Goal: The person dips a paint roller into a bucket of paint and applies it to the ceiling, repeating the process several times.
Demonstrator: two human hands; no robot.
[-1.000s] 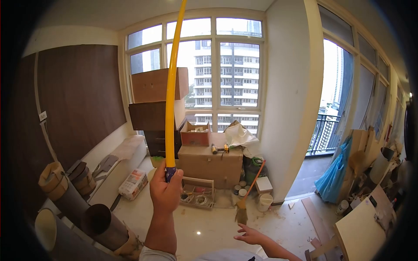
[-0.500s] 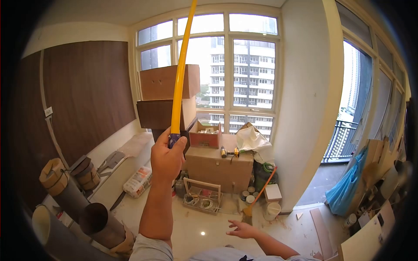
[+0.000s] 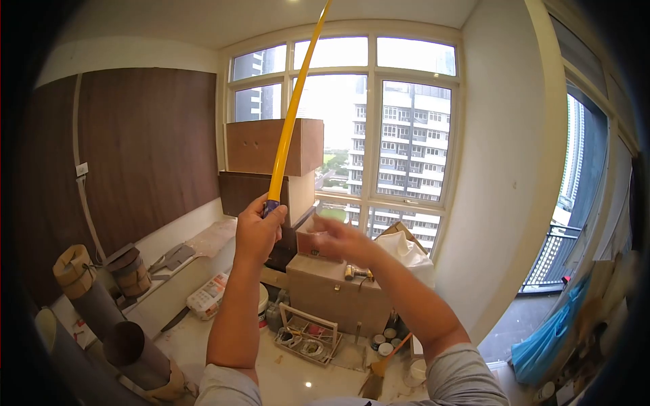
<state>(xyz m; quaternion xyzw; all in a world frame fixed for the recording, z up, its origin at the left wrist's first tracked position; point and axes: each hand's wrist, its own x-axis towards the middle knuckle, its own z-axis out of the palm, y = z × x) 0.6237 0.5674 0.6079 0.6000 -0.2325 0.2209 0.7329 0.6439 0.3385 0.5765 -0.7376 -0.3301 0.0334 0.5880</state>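
Nearest first: two bare arms in grey sleeves reach forward over the floor. Left hand (image 3: 261, 230) is wrapped around the dark blue end of a yellow pole (image 3: 291, 128), thumb along its side. Pole stands steeply in front of the person, leaning right toward the top; upper end out of sight. Right hand (image 3: 338, 240) is lifted to the right of the pole, apart from it, blurred; fingers look loosely parted, nothing seen in them.

Step in hand, as I judge it: carrying the pole one-handed, right hand free. Next move, my reading: a firm left grip to check the long pole's sway; any second hold would call for the right hand to come left, onto the shaft above the left hand.

Beyond, near left: large rolls (image 3: 128, 342). Near right: a broom (image 3: 376, 379). Farther, mid-floor: a wooden tool carrier (image 3: 336, 323). Behind it, a brown chest (image 3: 338, 298) bears a drill (image 3: 352, 273) and a small box, partly covered by the right hand; contact there, cannot tell. Far left of centre: stacked cases (image 3: 271, 139), with the pole crossing in front. Farthest: tall windows (image 3: 414, 142); clearance to the pole's tip unreadable.
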